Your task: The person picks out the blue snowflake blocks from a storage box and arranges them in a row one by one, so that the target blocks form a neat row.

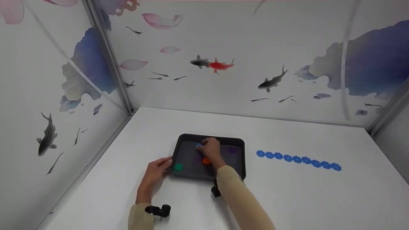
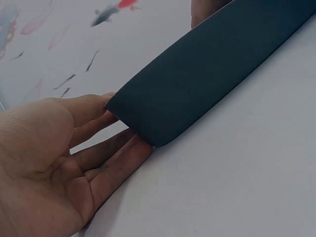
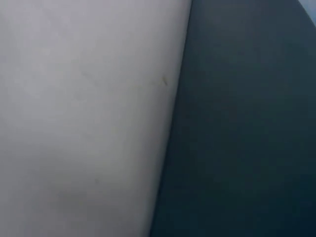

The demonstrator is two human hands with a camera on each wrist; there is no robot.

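A dark, shallow tray [image 1: 191, 175] lies on the white table. My left hand [image 1: 155, 171] grips its near left corner; in the left wrist view, the thumb is at the rim and the fingers [image 2: 123, 168] are at the lower edge of the tray wall [image 2: 197, 74]. My right hand [image 1: 211, 149] reaches into the tray, its curled fingertips pinching a blue flower-shaped disc [image 1: 198, 145], partly hidden. Below that hand is an orange flower-shaped disc [image 1: 206, 161]. A green one [image 1: 178, 167] lies in the near left corner, and a purple one [image 1: 233, 149] towards the right.
Right of the tray, several blue flower-shaped discs [image 1: 297, 159] form a row slanting towards the near right. White panels [image 1: 223, 95] printed with fish and petals stand behind and left of the table [image 1: 287, 198]. The right wrist view shows only the tray's outer wall [image 3: 237, 123] and the tabletop.
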